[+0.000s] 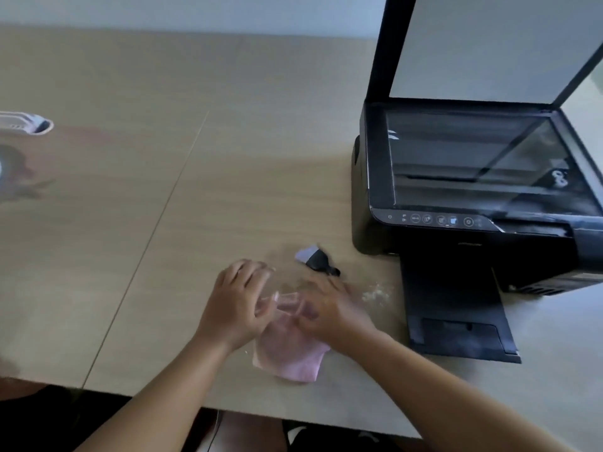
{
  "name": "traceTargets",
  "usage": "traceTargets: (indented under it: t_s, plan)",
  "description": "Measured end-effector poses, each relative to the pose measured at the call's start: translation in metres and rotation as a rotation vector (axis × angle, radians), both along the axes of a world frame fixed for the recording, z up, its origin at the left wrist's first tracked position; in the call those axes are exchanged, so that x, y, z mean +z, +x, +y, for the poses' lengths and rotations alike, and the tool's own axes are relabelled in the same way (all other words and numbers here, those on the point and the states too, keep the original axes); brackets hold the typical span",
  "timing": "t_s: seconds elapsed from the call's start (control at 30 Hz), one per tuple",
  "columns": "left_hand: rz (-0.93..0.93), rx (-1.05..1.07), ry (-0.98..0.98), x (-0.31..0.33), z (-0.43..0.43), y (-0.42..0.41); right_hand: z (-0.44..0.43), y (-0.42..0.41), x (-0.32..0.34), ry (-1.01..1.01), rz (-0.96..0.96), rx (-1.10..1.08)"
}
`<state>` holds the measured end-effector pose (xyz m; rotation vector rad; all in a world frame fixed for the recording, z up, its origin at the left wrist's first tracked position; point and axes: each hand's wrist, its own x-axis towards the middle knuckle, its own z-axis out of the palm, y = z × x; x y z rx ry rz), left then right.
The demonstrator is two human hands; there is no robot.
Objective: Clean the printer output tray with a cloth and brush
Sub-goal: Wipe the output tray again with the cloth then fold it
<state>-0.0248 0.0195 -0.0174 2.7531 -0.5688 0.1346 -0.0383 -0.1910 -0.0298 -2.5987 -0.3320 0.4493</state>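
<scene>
A pink cloth (pixel 290 357) lies on the wooden table (pixel 163 207) near its front edge. My left hand (pixel 236 305) and my right hand (pixel 329 311) both pinch its far edge, fingers curled; both are motion-blurred. Just beyond my right hand lies a small brush (pixel 318 261) with a black handle and pale bristles. To the right stands a black printer (pixel 473 190) with its scanner lid raised. Its black output tray (pixel 456 308) juts toward the table's front edge. White dust (pixel 375 293) lies between my right hand and the tray.
At the far left edge sits a white and pink object (pixel 29 123), with a blurred dark shape (pixel 13 171) below it. A seam (pixel 156 223) runs diagonally across the table. The raised scanner lid (pixel 489 44) stands tall at the back right.
</scene>
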Motion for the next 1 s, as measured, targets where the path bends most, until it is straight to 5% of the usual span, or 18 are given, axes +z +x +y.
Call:
traceTargets:
  t_s: [0.2,0.67,0.73,0.8,0.87,1.0]
  plan:
    - [-0.11,-0.046,-0.003,0.029,-0.009,0.061,0.029,-0.026,-0.01,-0.228,0.026,0.104]
    - [-0.246,-0.262,-0.115,0.093,-0.156,0.116,-0.094,-0.103,0.051,0.059,-0.108,-0.237]
    - [-0.229,-0.297,-0.083,0.098,-0.182,0.117,-0.13,-0.111,0.07,0.029,0.083,-0.231]
    - [-0.207,-0.309,-0.052,0.098,-0.205,0.12,-0.163,-0.117,0.07,-0.099,0.076,-0.194]
    - [-0.14,-0.264,-0.028,0.094,-0.224,0.125,-0.18,-0.114,0.071,0.098,0.391,-0.411]
    - [-0.049,-0.101,0.057,0.082,-0.242,0.135,-0.206,-0.103,0.038,-0.066,0.434,-0.433]
